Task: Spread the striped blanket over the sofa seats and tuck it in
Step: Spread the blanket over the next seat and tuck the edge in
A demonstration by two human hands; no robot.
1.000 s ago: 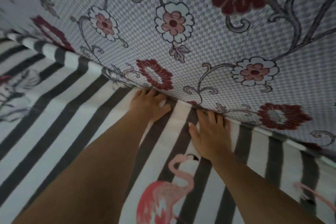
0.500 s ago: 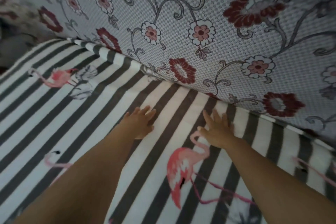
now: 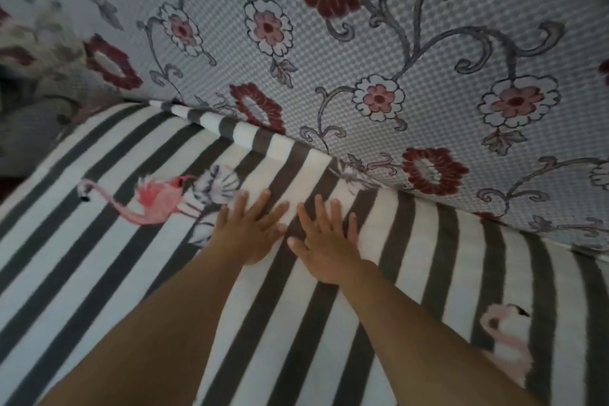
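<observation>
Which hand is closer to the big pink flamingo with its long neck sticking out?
The left hand. It lies flat on the striped blanket just right of the flamingo, beside its tail feathers. The right hand lies flat farther right, beyond the left hand.

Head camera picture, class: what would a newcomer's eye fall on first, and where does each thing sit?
Two bare hands, left hand and right hand, lie flat side by side mid-frame on the striped blanket. A pink flamingo print sits left of them. The flowered sofa back fills the top.
</observation>
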